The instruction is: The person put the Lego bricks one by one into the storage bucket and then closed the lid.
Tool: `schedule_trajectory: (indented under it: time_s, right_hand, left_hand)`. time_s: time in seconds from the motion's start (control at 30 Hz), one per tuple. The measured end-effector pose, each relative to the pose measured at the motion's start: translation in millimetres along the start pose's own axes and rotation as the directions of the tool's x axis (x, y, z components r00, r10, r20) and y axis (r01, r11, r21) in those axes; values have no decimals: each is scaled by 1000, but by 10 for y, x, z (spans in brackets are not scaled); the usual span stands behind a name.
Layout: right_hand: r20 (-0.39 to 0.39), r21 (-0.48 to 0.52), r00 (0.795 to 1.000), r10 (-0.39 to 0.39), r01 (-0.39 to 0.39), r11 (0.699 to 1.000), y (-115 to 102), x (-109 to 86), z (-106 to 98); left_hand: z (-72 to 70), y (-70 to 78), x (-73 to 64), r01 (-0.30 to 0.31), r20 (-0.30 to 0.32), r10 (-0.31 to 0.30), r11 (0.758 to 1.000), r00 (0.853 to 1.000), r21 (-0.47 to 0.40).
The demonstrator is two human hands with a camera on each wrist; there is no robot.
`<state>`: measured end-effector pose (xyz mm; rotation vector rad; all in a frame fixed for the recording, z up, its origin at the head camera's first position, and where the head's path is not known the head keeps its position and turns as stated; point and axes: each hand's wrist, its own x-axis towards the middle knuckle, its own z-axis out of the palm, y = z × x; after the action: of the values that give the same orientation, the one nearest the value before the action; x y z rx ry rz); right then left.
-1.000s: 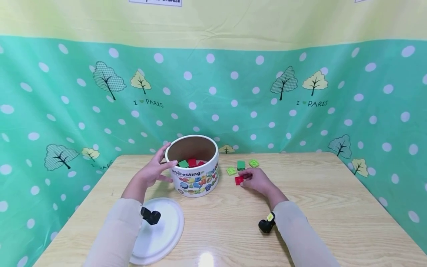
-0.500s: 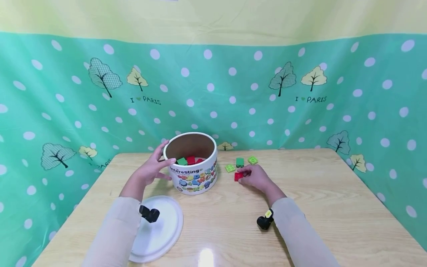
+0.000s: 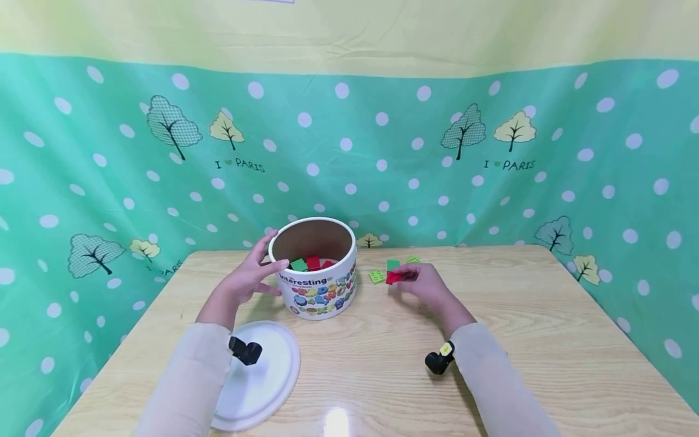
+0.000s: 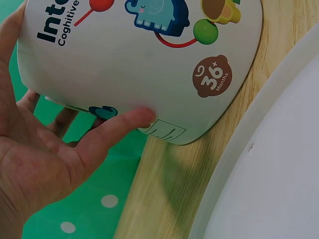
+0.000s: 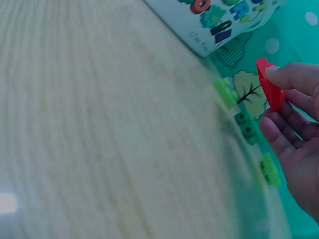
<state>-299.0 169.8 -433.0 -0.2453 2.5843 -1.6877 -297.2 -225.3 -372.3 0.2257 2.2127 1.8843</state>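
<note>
Tbl (image 3: 360, 358): L sleeve (image 3: 188, 376) hides pt of lid (image 3: 267, 376); R fingers (image 5: 301, 101) pinch red brick (image 5: 268, 85).

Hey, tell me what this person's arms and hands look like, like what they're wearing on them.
The left sleeve and right sleeve are plain, pale off-white and long. The left hand and right hand are bare, without gloves. A small black, rounded device sits at the left cuff, another at the right cuff, that one with a yellow patch.

A red block (image 3: 392, 278), pinched and tilted, hangs right of an upright, open white tub (image 3: 318, 297)
</note>
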Motion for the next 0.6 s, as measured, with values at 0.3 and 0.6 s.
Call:
schedule_trajectory:
  time_s: [0.3, 0.6]
  right_hand:
    - [-4, -14, 997, -77, 76, 997, -242, -26, -127]
    - [0, -25, 993, -116, 116, 993, -404, -28, -156]
  left_hand:
    - [-2, 4, 28, -3, 6, 3, 1000, 1000, 1]
    - [4, -14, 17, 1, 6, -1, 1000, 1000, -3]
